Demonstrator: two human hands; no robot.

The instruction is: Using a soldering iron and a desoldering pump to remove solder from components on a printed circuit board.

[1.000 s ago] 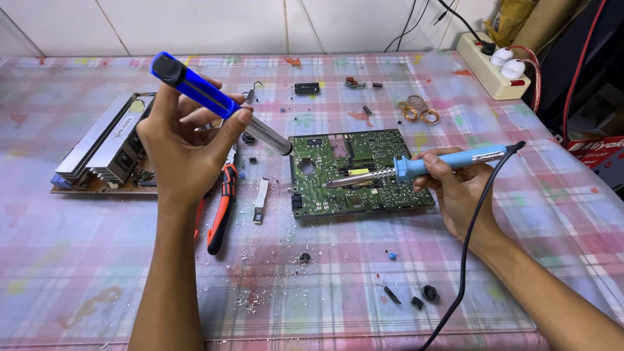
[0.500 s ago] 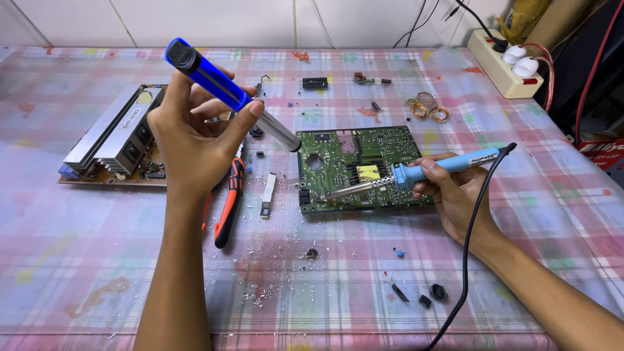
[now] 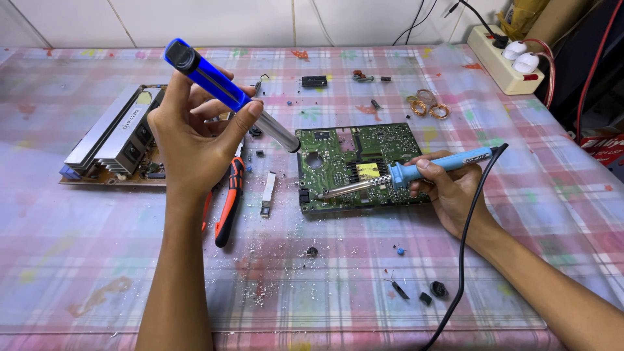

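**Solder sucker raised, iron tip resting on the green board**

A plaid, paint-stained tablecloth covers the whole table. On its left side lies a circuit board with finned aluminium heat sinks, well apart from the green circuit board that sits flat near the middle. At the far right corner is a cream power strip with two white plugs in it.

The left hand is lifted above the table, fingers and thumb wrapped around a blue desoldering pump; the pump is tilted, its silver nozzle end pointing down toward the green board's upper left corner but clear of it. This raised hand hides part of the heat-sink board and the upper end of the orange-handled pliers, which lie just left of the green board. The right hand rests on the cloth at the board's right edge, closed on the light blue handle of a soldering iron; the iron's metal tip lies across the board near a yellow component. Its black cord runs down over the wrist.

Smaller things: copper wire coils beyond the board, a small metal strip beside the pliers, black loose parts near the front edge, and a blue bead.
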